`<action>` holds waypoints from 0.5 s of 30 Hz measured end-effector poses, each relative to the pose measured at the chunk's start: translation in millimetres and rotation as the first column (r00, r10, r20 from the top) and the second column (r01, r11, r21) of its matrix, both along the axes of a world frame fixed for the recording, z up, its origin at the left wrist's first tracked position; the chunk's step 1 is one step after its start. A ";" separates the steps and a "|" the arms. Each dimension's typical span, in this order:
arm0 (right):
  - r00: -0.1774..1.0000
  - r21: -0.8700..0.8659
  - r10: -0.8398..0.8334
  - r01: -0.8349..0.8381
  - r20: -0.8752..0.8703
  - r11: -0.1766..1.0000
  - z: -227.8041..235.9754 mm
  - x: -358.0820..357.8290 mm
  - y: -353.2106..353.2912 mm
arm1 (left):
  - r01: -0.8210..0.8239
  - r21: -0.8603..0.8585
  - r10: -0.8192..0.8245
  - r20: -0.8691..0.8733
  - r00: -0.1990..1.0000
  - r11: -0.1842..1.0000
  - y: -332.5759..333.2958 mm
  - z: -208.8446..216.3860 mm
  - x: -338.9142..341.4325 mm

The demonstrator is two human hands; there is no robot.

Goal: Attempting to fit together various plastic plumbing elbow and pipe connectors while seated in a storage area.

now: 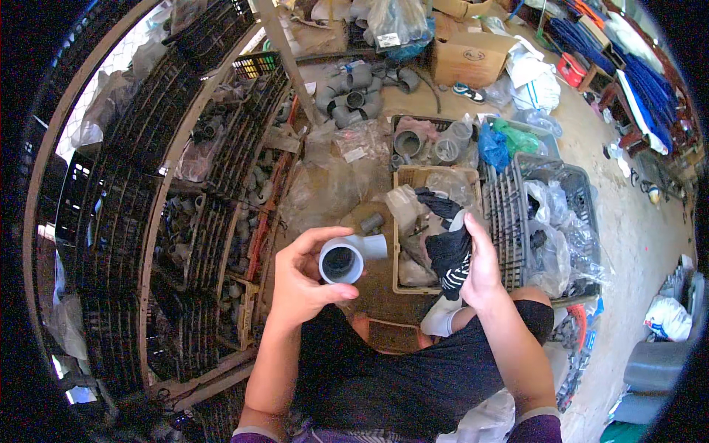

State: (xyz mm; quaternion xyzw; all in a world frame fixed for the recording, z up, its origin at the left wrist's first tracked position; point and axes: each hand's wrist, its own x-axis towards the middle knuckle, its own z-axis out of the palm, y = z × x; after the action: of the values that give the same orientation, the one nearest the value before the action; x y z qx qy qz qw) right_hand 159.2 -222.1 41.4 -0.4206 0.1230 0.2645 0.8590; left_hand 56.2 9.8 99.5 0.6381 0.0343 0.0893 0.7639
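In my left hand (304, 277) is a grey plastic pipe tee (353, 253), gripped between thumb and fingers. Its round mouth points up toward me, and a side branch sticks out to the right. My right hand (481, 262) is closed on a black cloth (448, 255) with white stripes, which hangs from the fingers on their left side. The two hands are apart, and the cloth does not touch the fitting. Beneath the cloth stands a tan crate (418, 289) with plastic bags and dark cloth in it. A small dark grey pipe piece (372, 222) lies on the floor beyond the fitting.
Racks of black crates (118, 244) line the left side. A dark crate (394, 151) of large fittings sits ahead, and a grey basket (591, 221) of plastic bags stands right. Farther off are piled grey elbows (354, 96) and a cardboard box (469, 59).
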 end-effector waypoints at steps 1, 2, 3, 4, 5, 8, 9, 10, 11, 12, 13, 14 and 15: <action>0.999 -0.018 0.026 -0.025 0.040 1.000 -2.4 0.1 1.3 | 0.015 -0.027 -0.015 -0.027 1.000 1.000 -0.2 -0.7 -0.7; 0.996 -0.038 0.051 -0.048 0.079 0.998 -2.5 -0.2 2.5 | 0.029 -0.055 -0.032 -0.053 0.998 0.998 -0.2 -1.7 -1.3; 0.996 -0.039 0.051 -0.048 0.078 0.998 1.1 -2.1 3.7 | 0.029 -0.056 -0.032 -0.053 0.998 0.998 0.0 -4.0 -1.9; 0.998 -0.013 -0.001 0.002 0.068 1.000 9.8 -4.7 7.4 | 0.028 -0.027 -0.029 -0.047 0.998 0.999 1.0 -7.1 -2.4; 0.997 0.012 -0.053 0.052 0.055 0.999 15.3 -6.2 9.9 | 0.026 0.002 -0.026 -0.040 0.999 1.000 1.9 -8.9 -2.9; 0.968 -0.055 -0.097 0.113 0.232 0.992 16.9 -9.6 9.7 | -0.047 0.081 0.051 -0.048 0.998 0.996 -4.0 -10.4 0.6; 0.967 -0.056 -0.096 0.112 0.234 0.992 16.7 -9.7 7.2 | -0.048 0.080 0.052 -0.046 0.998 0.996 -3.0 -11.7 0.7; 0.929 -0.150 0.023 0.035 0.369 0.988 16.0 -9.8 2.8 | -0.012 0.037 0.014 -0.067 0.998 0.999 -1.1 -14.0 -0.1; 0.862 -0.252 0.150 -0.027 0.484 0.967 15.6 -9.5 -0.1 | 0.025 -0.007 -0.025 -0.086 0.996 1.000 -0.2 -16.6 -0.2; 0.804 -0.292 0.186 -0.017 0.565 0.956 17.6 -9.2 0.4 | 0.028 -0.007 -0.029 -0.085 0.996 1.000 -0.5 -19.4 1.0; 0.768 -0.300 0.207 -0.020 0.606 0.954 19.5 -11.8 2.9 | 0.035 0.011 -0.035 -0.070 0.997 0.999 -0.5 -22.5 1.3; 0.742 -0.315 0.250 -0.055 0.621 0.947 25.0 -13.8 4.1 | 0.043 0.029 -0.042 -0.054 0.998 0.999 -1.0 -25.0 1.7; 0.714 -0.331 0.292 -0.090 0.636 0.939 31.0 -15.6 4.3 | 0.047 0.030 -0.046 -0.054 0.998 0.998 -2.2 -27.1 2.0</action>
State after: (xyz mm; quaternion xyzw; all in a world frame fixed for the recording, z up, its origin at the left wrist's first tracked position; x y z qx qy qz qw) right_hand 143.6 -217.8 72.4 -0.6138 -0.2064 0.1618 0.7446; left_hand 58.2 7.6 72.4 0.6528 0.0383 0.0551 0.7546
